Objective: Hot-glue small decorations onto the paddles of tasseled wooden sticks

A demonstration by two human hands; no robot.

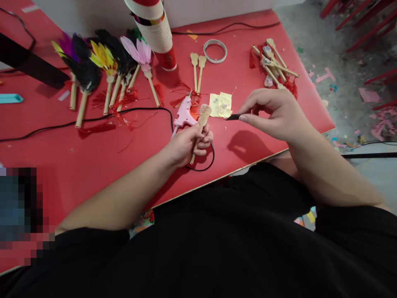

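Note:
My left hand (194,145) is wrapped round a wooden stick (204,117), its wide end pointing up and away from me. Between the thumb and fingers of my right hand (269,111) is a thin black tool (233,117), whose tip is close to two yellow paper squares (221,105) with small bits on them. A pink glue gun (185,111) lies on the table just behind my left hand, partly hidden by it. Two more wooden sticks (197,68) with red tassels rest beyond the glue gun.
On the red table (124,165), feathered sticks (108,78) lie at the left and bare sticks (276,66) at the back right. Stacked paper cups (155,33) stand near a tape roll (215,51). A black cable (130,109) crosses the table and loops beneath my left hand.

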